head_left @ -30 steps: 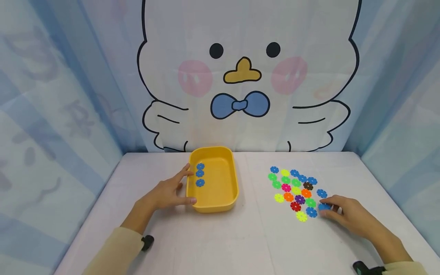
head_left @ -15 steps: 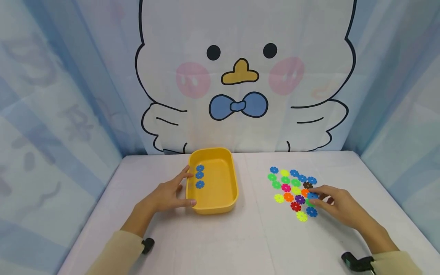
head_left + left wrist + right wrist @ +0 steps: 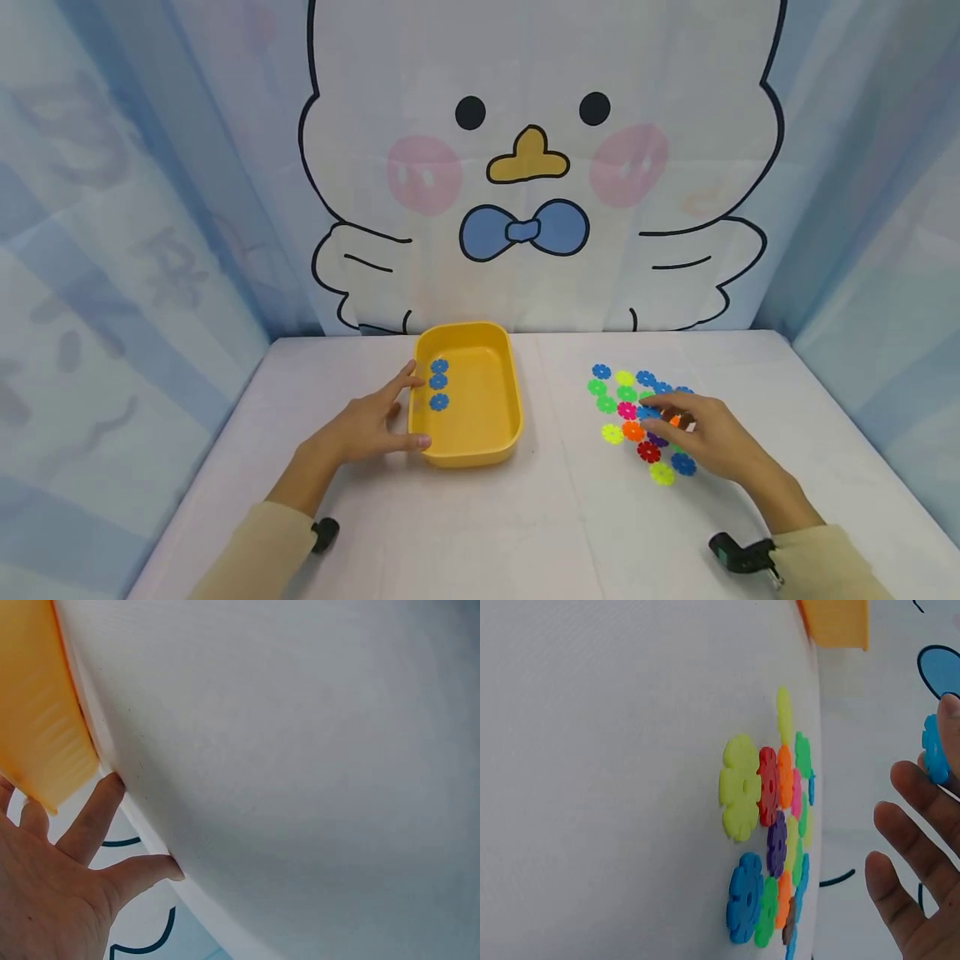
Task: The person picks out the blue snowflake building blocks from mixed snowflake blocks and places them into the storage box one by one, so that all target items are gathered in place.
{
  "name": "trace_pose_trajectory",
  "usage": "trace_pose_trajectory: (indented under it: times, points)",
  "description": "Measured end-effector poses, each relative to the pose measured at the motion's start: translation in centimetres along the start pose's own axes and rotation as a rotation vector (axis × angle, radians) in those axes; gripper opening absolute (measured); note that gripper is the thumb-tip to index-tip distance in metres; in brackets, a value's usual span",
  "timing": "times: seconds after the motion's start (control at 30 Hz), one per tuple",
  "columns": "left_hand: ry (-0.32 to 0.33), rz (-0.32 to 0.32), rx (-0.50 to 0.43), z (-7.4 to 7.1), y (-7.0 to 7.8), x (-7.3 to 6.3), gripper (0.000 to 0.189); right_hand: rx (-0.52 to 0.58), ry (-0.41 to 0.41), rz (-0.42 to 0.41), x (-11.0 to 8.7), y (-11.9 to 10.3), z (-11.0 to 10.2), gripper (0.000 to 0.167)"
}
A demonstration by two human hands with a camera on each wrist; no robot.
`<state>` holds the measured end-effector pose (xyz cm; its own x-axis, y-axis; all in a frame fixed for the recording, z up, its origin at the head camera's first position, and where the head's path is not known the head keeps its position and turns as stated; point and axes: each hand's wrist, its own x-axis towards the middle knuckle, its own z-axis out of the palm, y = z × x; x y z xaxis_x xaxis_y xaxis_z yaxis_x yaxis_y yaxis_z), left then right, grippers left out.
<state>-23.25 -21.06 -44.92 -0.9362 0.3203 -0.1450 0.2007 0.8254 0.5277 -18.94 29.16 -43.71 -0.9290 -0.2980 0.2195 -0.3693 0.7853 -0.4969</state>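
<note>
In the head view my right hand pinches a blue snowflake disc between thumb and forefinger, above the spread of loose discs. The right wrist view shows that blue disc raised off the table, the other fingers apart from it. My left hand touches the left side of a yellow tray, fingers and thumb spread along its rim. Inside, three blue discs line the tray's left side. In the left wrist view the left hand is beside the tray's side wall.
Loose snowflake discs in several colours, such as a red one and a yellow one, lie on the white table at the right; my right hand hides some. A cartoon-printed curtain stands behind the table.
My right hand has picked up a blue disc from the right edge of the spread and moved it left and up over the others. The left hand stays at the tray.
</note>
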Motion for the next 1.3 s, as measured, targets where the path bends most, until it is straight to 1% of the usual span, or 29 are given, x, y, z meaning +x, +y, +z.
trace_pose_trajectory:
  times: [0.2,0.3,0.43,0.53,0.73,0.83,1.07,1.3]
  points:
    - [0.006,-0.005,-0.001,-0.2,-0.1,-0.2,0.106,0.044,0.002,-0.062,1.1,-0.8,0.8,0.032]
    - [0.01,0.02,-0.007,-0.1,0.2,0.2,0.105,0.038,0.026,-0.081,1.6,-1.0,0.6,0.031]
    - [-0.007,0.04,-0.016,-0.1,0.5,0.4,0.105,0.041,0.053,-0.094,2.1,-1.3,0.8,0.029]
    - [-0.006,0.025,-0.013,-0.1,0.6,0.4,0.105,0.056,0.059,-0.117,2.9,-1.6,1.1,0.029]
    - [0.014,0.003,0.012,-0.1,0.0,0.3,0.106,0.145,0.077,-0.18,4.8,-2.4,2.1,0.028]
    - [0.004,0.002,0.003,-0.1,-0.2,0.3,0.107,0.163,0.07,-0.178,5.4,-2.9,2.5,0.026]
    - [0.011,-0.003,0.014,-0.1,-0.2,0.4,0.107,0.165,0.048,-0.124,6.9,-4.4,3.3,0.026]
    - [0.008,0.008,0.014,-0.3,-0.2,0.4,0.107,0.188,0.058,-0.141,8.1,-5.7,4.2,0.027]
